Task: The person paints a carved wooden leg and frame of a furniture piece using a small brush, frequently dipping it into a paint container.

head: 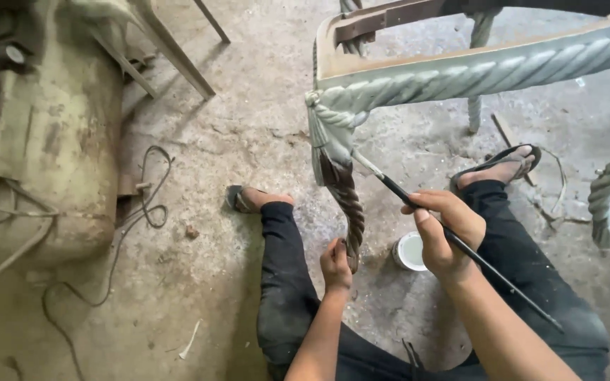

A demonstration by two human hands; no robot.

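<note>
Seated on the concrete floor point(248, 127), legs spread either side of a carved furniture frame point(460, 70); the twisted leg point(344, 201) is thus kept between the knees, close under the eyes and within reach of both hands; left hand point(335, 264) is closed around the foot of the leg, apparently to steady it against the stroke; right hand point(443, 233) is closed on a long thin black-handled brush point(460, 243), held pen-fashion well up the handle, tip laid on the upper part of the leg near the corner joint, a grip that would suit working into the grooves; a small white paint pot point(409, 251) is set on the floor between the legs, just beside the right hand, handy for dipping; the rope-twist rail above is coated pale grey-green; the leg is pale only at its top, the lower spiral bare dark brown wood; sandalled feet point(252, 200) are planted on either side; a dusty machine point(37, 141) and loose cable point(142, 204) lie well apart to the left
</note>
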